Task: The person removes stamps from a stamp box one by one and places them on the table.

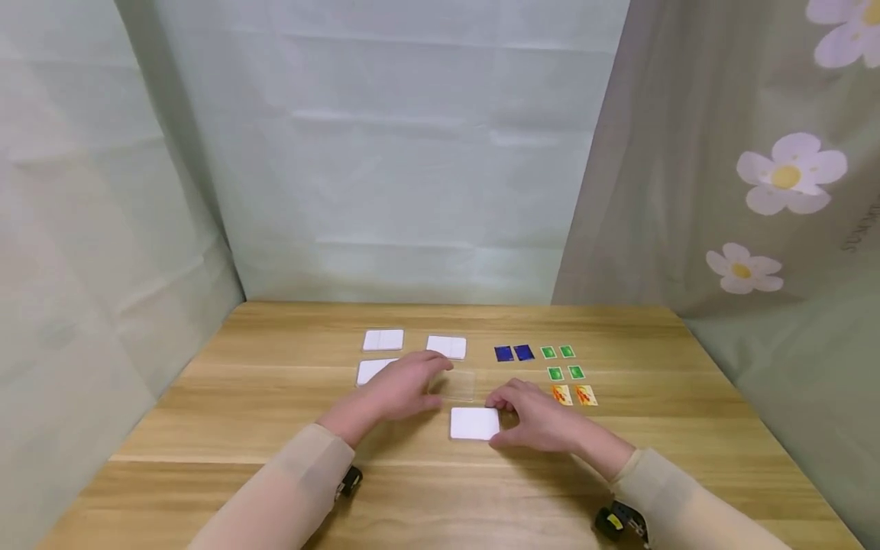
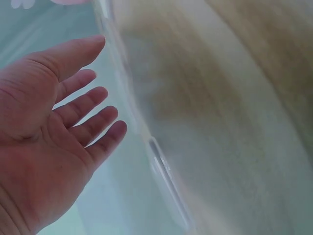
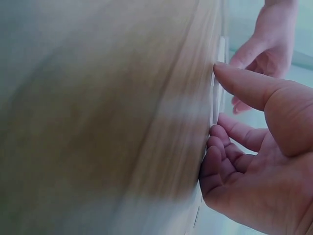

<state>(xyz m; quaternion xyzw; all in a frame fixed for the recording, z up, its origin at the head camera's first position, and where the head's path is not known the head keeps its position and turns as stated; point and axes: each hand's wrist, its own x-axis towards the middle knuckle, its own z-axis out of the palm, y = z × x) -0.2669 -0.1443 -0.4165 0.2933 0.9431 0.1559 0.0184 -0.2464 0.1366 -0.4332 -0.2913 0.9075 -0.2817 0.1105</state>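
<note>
A white rectangular card (image 1: 474, 423), seemingly in a clear case, lies flat near the middle of the wooden table. My right hand (image 1: 539, 418) holds it at its right end, thumb at the near corner and forefinger at the far corner. In the right wrist view, the thumb and curled fingers of the right hand (image 3: 259, 132) meet its thin edge. My left hand (image 1: 406, 384) hovers with fingers apart beside a clear, see-through rectangular case (image 1: 459, 385). Nothing lies in the left palm (image 2: 49, 142) in the left wrist view.
More white cards lie behind, at the back left (image 1: 383, 340), the back middle (image 1: 446, 347) and partly under the left arm (image 1: 373, 371). To the right are two small blue cards (image 1: 514, 353), several green ones (image 1: 555, 373) and two orange-yellow ones (image 1: 585, 395). Cloth curtains (image 1: 385, 153) surround the table.
</note>
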